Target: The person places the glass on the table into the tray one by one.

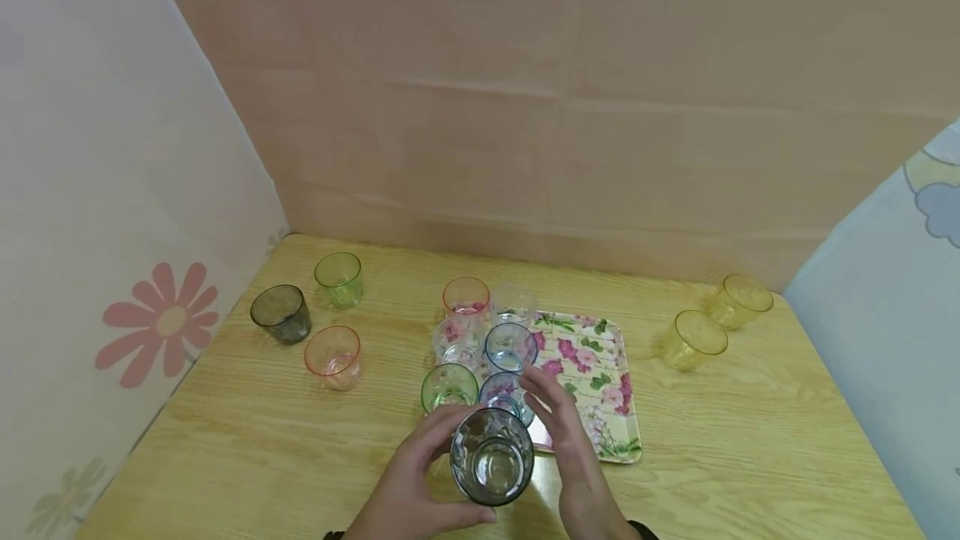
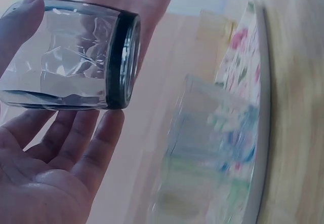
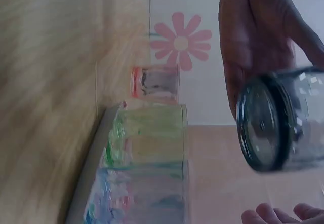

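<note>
Tumbler (image 1: 492,461), grey-tinted, is held above the near side of the bench (image 1: 225,440), mouth up, just in front of the tray (image 1: 596,369).

Head view: left grip (image 1: 416,477) is clamped on the side wall, thumb on the near side, fingers round the far side; right grip (image 1: 573,465) is held alongside, fingers extended, nothing grasped. Six glasses (image 1: 512,348) are lined up in two columns on the left part of the tray. Two yellow glasses (image 1: 693,340) are placed well off to the right.

Left wrist view: thumb and fingers are seen on opposite sides of the wall. Clearance off the bench is shown here, hard to read from overhead. Thick dark base and faceted wall are shown in profile too. Handling, judged: stiff, fairly light, weight probably biased to the base; smooth, so slippery if wet; likely breakable. Best taken round mid-wall, rim left alone, squeeze kept modest.

Right wrist view: underside of the base is exposed, unseen from overhead. A gap is shown between tumbler and right grip, so no contact is read there. Yellow glasses aren't captured here; a reddish glass (image 3: 154,84) is seen beyond the tray.
</note>
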The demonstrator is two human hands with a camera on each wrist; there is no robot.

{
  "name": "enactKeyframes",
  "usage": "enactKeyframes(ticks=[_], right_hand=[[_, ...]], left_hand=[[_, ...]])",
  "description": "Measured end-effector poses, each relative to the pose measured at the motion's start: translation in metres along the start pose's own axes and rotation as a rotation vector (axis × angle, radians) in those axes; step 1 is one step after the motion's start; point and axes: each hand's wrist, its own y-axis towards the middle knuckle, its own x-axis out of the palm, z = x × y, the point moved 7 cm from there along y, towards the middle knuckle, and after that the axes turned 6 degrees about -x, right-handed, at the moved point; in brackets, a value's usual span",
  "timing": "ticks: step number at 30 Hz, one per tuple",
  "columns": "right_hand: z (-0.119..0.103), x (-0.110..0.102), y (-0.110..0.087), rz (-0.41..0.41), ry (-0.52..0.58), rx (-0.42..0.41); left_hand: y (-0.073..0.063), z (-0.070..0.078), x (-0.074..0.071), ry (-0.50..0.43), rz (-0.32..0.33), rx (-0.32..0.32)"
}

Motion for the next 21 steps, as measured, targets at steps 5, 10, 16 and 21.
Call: enactKeyframes(ticks=[5, 10, 16, 21], right_hand=[[0.007, 0.011, -0.007, -0.079, 0.113, -0.008], [0.012, 0.016, -0.013, -0.116, 0.157, -0.046], [0.016, 0.017, -0.019, -0.136, 0.224, -0.025], [0.012, 0.015, -0.022, -0.158, 0.195, 0.0]], left_hand=[[0.005, -0.003, 0.014, -0.03, -0.017, -0.003], [0.003, -0.009, 0.015, -0.041, 0.0, -0.07], [0.001, -0.011, 0.011, -0.022, 0.031, -0.067], [0.001, -0.007, 0.005, 0.012, 0.083, -0.025]])
